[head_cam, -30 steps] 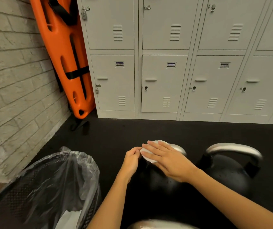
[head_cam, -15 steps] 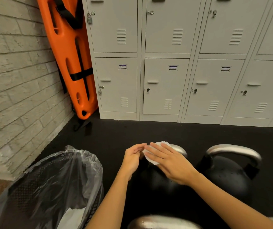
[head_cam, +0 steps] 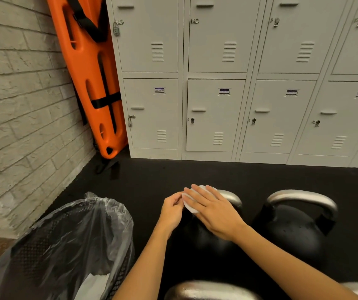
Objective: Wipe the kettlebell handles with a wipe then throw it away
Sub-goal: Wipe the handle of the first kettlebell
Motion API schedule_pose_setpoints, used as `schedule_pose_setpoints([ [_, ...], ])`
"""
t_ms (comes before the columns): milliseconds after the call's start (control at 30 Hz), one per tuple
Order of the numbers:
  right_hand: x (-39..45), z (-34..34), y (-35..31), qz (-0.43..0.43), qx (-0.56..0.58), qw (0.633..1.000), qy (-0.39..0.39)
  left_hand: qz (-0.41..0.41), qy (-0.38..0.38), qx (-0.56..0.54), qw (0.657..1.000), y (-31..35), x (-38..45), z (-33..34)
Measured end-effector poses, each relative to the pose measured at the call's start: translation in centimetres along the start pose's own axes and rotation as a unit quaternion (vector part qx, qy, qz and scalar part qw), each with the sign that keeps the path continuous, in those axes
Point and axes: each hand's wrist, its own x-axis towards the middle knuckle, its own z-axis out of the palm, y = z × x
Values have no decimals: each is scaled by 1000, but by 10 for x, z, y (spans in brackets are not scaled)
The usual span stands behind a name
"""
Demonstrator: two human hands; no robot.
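Note:
Two black kettlebells with steel handles stand on the dark floor. On the handle (head_cam: pixel 231 197) of the left kettlebell (head_cam: pixel 204 237) lies a white wipe (head_cam: pixel 190 205). My right hand (head_cam: pixel 214 210) lies flat over the wipe with its fingers stretched out, pressing it on the handle. My left hand (head_cam: pixel 172 210) pinches the wipe's left edge. The right kettlebell (head_cam: pixel 293 228) stands apart with its handle (head_cam: pixel 301 197) bare. Another steel handle (head_cam: pixel 208 291) shows at the bottom edge.
A black mesh bin (head_cam: pixel 50 252) lined with a clear bag stands at the lower left, with white paper inside. Grey lockers (head_cam: pixel 217 113) fill the back. An orange board (head_cam: pixel 93 83) leans in the corner by the brick wall (head_cam: pixel 22 118).
The view has tilted up a little, so everything sits lower in the frame. Both hands stay on the wipe at the left kettlebell's handle, with hardly any movement.

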Motion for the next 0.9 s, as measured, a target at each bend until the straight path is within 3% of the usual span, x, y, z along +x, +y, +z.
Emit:
schedule_pose_setpoints([
  [333, -3, 6, -2, -17, -51, 999, 1, 15, -1, 29, 999, -5, 7, -5],
  [733, 11, -10, -1, 45, 5, 999, 4, 15, 6, 26, 1000, -11, 14, -2],
  [900, -11, -1, -4, 9, -12, 1000, 0, 28, 1, 15, 1000, -12, 14, -4],
])
